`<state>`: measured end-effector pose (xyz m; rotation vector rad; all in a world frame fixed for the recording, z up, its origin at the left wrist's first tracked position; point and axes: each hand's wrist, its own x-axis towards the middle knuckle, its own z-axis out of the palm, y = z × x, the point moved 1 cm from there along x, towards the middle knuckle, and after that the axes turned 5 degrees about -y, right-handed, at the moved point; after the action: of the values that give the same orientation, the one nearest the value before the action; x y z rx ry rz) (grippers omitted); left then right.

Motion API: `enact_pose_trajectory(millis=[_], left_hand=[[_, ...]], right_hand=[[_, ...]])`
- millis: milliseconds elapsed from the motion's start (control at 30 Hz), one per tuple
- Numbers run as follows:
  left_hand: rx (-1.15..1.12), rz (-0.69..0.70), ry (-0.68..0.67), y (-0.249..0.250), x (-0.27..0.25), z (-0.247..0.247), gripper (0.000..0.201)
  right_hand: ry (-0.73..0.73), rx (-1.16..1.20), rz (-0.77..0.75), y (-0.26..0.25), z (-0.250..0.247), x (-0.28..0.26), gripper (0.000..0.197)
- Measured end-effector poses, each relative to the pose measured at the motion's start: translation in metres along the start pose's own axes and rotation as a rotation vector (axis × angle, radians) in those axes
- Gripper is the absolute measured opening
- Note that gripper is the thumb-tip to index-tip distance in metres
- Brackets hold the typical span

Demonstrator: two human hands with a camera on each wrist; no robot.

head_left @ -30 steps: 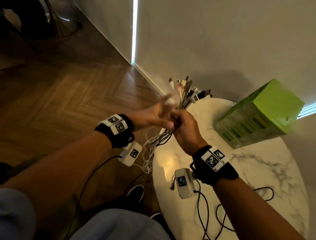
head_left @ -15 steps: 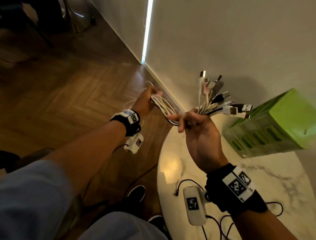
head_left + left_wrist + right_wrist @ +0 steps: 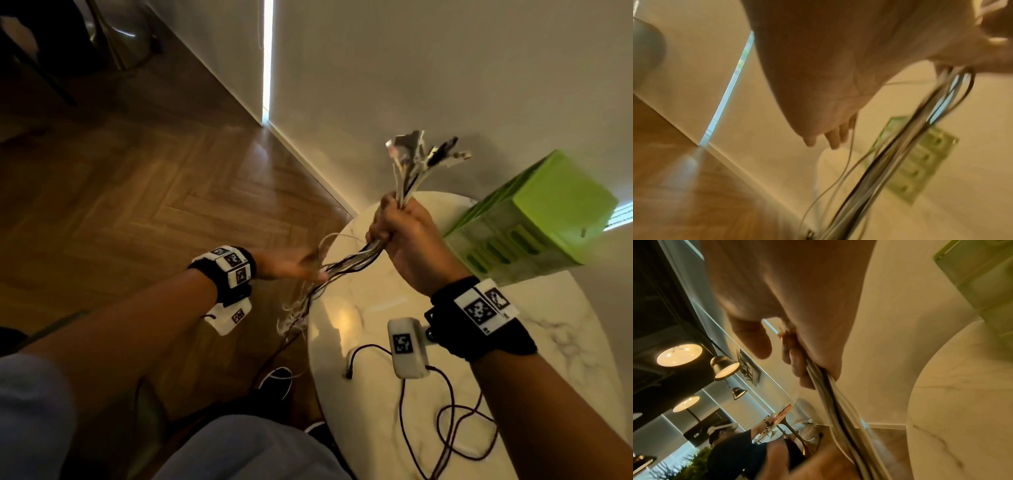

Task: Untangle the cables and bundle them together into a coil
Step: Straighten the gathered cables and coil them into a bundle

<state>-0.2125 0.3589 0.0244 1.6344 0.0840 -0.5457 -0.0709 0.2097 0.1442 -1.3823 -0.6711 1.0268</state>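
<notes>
Half done I'd say: right hand [image 3: 404, 236] fists the cables [image 3: 346, 263] with plugs lined up, left hand [image 3: 291, 265] flat-fingered along the loose tails, no coil yet.

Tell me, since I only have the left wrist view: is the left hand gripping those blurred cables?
Observer: Not by the head view: the left hand shows straight-looking fingers laid against the bundle of white and black cables.
Operator: What holds it up?
Observer: The right hand, fisted around the bundle; the right wrist view shows its fingers curled on the strands.
Operator: And the plugs?
Observer: The plug ends fan out above that fist.
</notes>
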Motion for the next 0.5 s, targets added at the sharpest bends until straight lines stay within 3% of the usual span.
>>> enact_pose_trajectory(millis=[100, 133, 233, 367, 500], left_hand=[[-0.078, 0.211, 0.238, 0.044, 0.005, 0.003, 0.098], [-0.043, 0.229, 0.307, 0.056, 0.011, 0.002, 0.098], [0.227, 0.172, 0.468, 0.073, 0.033, -0.007, 0.069], [0.577, -0.046, 0.364, 0.058, 0.050, -0.007, 0.032], [0.676, -0.194, 0.295, 0.014, 0.041, -0.007, 0.034]], right_hand=[[-0.073, -0.221, 0.041, 0.006, -0.003, -0.012, 0.021], [-0.090, -0.266, 0.045, 0.008, -0.004, -0.015, 0.021], [-0.066, -0.251, 0.040, 0.011, -0.011, -0.027, 0.023], [0.007, -0.180, 0.022, 0.008, -0.024, -0.041, 0.024], [0.070, -0.097, 0.016, 0.002, -0.030, -0.047, 0.023]])
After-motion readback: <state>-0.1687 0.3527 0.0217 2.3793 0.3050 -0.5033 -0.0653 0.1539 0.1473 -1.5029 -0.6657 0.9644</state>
